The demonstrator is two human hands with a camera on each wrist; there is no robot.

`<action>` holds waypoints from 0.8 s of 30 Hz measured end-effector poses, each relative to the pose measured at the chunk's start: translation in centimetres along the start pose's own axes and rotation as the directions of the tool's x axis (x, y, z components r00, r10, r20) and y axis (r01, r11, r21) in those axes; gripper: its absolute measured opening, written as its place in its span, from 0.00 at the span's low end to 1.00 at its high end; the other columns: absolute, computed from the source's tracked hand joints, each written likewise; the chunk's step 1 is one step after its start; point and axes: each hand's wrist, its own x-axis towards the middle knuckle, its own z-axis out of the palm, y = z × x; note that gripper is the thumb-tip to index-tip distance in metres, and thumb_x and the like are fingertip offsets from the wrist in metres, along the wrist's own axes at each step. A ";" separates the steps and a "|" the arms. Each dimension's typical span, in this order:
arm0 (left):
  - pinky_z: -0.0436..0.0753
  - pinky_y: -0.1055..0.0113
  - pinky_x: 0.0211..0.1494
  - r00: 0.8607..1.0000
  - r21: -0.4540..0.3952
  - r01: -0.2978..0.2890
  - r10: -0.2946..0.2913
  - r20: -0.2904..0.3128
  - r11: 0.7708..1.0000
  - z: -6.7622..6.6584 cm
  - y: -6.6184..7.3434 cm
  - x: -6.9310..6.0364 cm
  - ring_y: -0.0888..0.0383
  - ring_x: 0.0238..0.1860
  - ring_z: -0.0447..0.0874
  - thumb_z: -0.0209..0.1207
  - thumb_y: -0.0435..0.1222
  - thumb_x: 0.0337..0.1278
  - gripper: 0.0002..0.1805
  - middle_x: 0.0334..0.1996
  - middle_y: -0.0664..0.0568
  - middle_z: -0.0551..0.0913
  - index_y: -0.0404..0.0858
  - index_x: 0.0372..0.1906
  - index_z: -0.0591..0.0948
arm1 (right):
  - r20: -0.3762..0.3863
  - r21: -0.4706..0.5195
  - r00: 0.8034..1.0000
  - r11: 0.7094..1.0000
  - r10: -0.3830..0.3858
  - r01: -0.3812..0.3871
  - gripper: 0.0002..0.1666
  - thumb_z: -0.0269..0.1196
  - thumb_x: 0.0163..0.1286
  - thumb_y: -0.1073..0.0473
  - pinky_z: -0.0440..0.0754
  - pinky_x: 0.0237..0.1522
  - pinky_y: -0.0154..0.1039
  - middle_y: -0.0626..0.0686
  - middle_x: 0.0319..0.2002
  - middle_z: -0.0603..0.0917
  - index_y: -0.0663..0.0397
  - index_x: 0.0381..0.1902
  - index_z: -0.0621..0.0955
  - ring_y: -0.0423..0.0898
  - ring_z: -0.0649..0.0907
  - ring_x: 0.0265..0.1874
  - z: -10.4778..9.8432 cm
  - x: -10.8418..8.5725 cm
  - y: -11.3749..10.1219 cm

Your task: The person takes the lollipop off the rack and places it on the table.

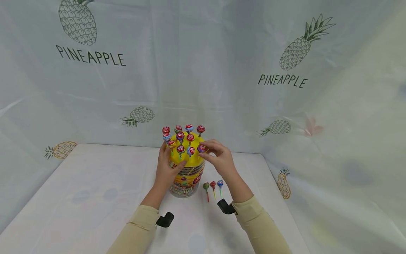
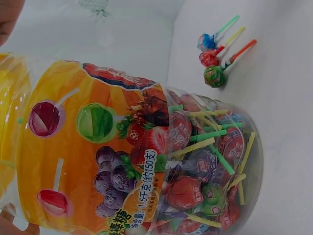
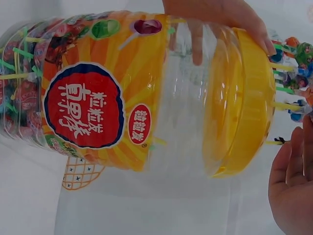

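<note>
A clear plastic candy jar [image 1: 187, 180] with an orange fruit label stands upright, its yellow lid [image 1: 194, 161] on top. Several wrapped lollipops [image 1: 180, 136] stick up out of the lid by their sticks. My left hand [image 1: 165, 165] holds the jar around the lid's left side, thumb at the front. At the lid's right edge, my right hand [image 1: 221, 157] pinches a purple-and-red lollipop [image 1: 201, 148] by its head. In the right wrist view, lollipop sticks pass into the lid, and the right hand's fingers [image 3: 294, 169] partly hide the heads.
Three loose lollipops, green [image 1: 206, 185], red [image 1: 213, 184] and blue [image 1: 220, 183], lie right of the jar on the white table [image 1: 104, 211]. More lollipops [image 2: 195, 166] fill the jar's bottom. A pineapple-print curtain [image 1: 209, 70] hangs behind the table.
</note>
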 end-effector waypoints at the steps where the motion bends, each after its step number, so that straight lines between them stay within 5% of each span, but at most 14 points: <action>1: 0.56 0.37 0.70 1.000 0.001 -0.001 0.001 -0.002 1.000 0.0 0.0 0.0 0.42 0.74 0.45 0.63 0.52 0.58 0.46 0.77 0.49 0.43 0.45 0.76 0.56 | 0.003 -0.001 1.000 1.000 -0.003 0.003 0.16 0.69 0.62 0.65 0.81 0.48 0.36 0.53 0.46 0.83 0.61 0.49 0.84 0.50 0.79 0.42 0.0 0.0 -0.1; 15: 0.56 0.36 0.69 1.000 -0.006 0.007 -0.007 0.006 1.000 0.0 -0.2 0.0 0.42 0.74 0.44 0.64 0.52 0.57 0.46 0.77 0.49 0.42 0.45 0.76 0.56 | -0.006 0.074 0.997 0.994 -0.082 0.082 0.14 0.67 0.63 0.68 0.79 0.54 0.40 0.55 0.47 0.81 0.65 0.48 0.84 0.51 0.79 0.44 -1.4 0.2 -1.3; 24: 0.55 0.36 0.69 1.000 0.001 0.010 -0.010 0.009 1.000 0.0 -0.1 0.0 0.42 0.74 0.44 0.63 0.53 0.57 0.46 0.77 0.49 0.42 0.44 0.76 0.56 | 0.013 0.165 1.000 0.986 0.010 -0.012 0.14 0.67 0.61 0.70 0.82 0.50 0.41 0.56 0.47 0.79 0.65 0.46 0.82 0.50 0.84 0.45 -3.4 -1.5 0.7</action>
